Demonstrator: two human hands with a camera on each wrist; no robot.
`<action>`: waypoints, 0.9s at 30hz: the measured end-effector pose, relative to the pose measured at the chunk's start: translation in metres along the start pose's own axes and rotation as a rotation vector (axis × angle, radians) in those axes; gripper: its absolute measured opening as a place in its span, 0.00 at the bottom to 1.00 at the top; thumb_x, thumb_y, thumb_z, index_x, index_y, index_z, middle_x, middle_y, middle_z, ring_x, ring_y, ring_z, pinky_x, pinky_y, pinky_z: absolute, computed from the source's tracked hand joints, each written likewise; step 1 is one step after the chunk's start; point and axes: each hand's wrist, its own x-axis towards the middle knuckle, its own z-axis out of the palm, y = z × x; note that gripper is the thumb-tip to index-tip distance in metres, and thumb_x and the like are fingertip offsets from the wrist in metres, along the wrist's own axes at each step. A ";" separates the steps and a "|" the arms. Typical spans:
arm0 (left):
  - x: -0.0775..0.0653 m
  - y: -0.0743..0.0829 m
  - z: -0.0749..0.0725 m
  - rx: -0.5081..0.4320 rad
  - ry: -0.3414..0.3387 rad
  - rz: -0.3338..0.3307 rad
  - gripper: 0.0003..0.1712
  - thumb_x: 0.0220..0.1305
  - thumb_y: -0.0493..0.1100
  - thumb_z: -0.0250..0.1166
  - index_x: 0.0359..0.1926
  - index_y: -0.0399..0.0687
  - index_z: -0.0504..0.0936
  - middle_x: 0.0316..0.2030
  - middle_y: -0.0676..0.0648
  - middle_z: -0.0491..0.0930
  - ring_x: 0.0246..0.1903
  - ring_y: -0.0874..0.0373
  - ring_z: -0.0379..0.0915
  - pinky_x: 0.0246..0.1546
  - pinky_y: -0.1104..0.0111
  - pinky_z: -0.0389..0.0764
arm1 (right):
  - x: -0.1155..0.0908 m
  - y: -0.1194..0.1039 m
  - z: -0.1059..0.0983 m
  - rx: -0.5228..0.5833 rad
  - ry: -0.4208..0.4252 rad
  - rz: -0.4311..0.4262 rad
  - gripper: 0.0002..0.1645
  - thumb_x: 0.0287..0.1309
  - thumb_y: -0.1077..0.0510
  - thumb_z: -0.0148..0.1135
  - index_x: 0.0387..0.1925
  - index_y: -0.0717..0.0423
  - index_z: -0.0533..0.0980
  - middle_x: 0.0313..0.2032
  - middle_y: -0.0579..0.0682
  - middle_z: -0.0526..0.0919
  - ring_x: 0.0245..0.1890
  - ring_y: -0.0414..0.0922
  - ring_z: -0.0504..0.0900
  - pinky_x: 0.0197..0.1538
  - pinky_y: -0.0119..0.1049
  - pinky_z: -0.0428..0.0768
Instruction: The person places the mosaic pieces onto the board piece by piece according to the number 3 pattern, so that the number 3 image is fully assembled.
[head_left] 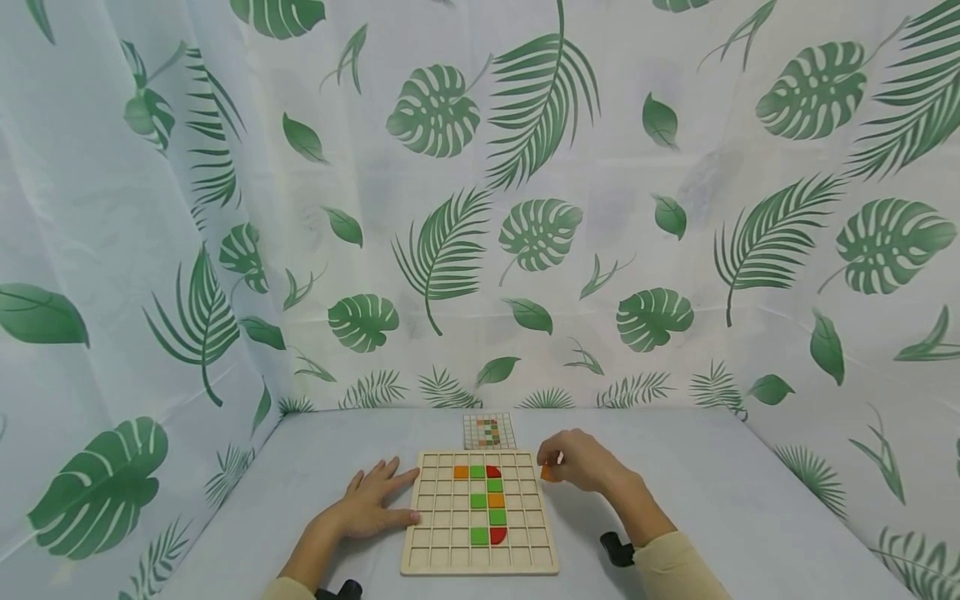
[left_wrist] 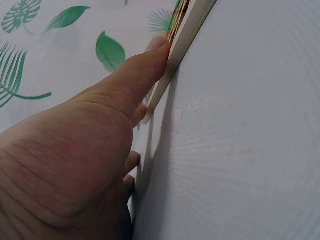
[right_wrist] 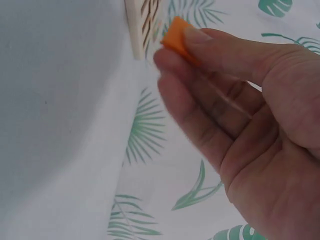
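Note:
A wooden grid board (head_left: 442,562) lies on the table with several green square tiles (head_left: 479,537), orange square tiles (head_left: 461,472) and red rounded pieces (head_left: 498,536) in its cells. My left hand (head_left: 369,503) is spread at the board's left side, thumb (left_wrist: 150,55) and a fingertip touching the edge. Off the board's upper right edge, my right hand (head_left: 585,462) pinches an orange tile (right_wrist: 175,36) between thumb and fingers. In the right wrist view the other fingers (right_wrist: 192,115) are loosely bent, and the tile is held apart from the board.
Just behind the board lies a small printed grid card (head_left: 489,432) with coloured cells. A pale cloth covers the table (head_left: 675,450). Leaf-print curtains (head_left: 465,358) rise at the back and both sides. Black wrist-worn devices (head_left: 617,550) sit by both forearms.

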 end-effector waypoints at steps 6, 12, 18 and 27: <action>0.000 0.000 0.000 0.002 -0.002 -0.001 0.51 0.57 0.76 0.68 0.77 0.63 0.70 0.81 0.36 0.55 0.81 0.33 0.42 0.77 0.31 0.36 | 0.005 -0.007 0.003 0.049 0.037 -0.010 0.11 0.57 0.69 0.74 0.42 0.58 0.89 0.32 0.43 0.87 0.30 0.39 0.80 0.29 0.30 0.80; 0.001 -0.001 -0.001 -0.001 -0.005 -0.001 0.50 0.58 0.76 0.68 0.77 0.64 0.69 0.81 0.37 0.55 0.81 0.33 0.41 0.78 0.32 0.36 | 0.008 -0.012 0.005 0.055 0.061 -0.026 0.12 0.59 0.68 0.73 0.44 0.56 0.89 0.34 0.42 0.87 0.32 0.38 0.80 0.31 0.28 0.80; 0.001 -0.001 -0.001 0.000 -0.001 0.009 0.50 0.58 0.76 0.68 0.77 0.64 0.69 0.81 0.36 0.55 0.81 0.33 0.41 0.77 0.31 0.36 | 0.010 -0.015 0.009 0.076 0.078 -0.076 0.15 0.59 0.70 0.71 0.45 0.53 0.90 0.35 0.44 0.88 0.33 0.35 0.81 0.37 0.27 0.83; 0.000 0.001 -0.002 -0.001 -0.004 0.008 0.50 0.57 0.76 0.68 0.77 0.63 0.70 0.81 0.36 0.55 0.81 0.33 0.42 0.77 0.31 0.36 | 0.014 -0.021 0.018 0.091 0.080 -0.097 0.13 0.62 0.67 0.71 0.47 0.53 0.89 0.38 0.48 0.88 0.35 0.34 0.81 0.42 0.26 0.85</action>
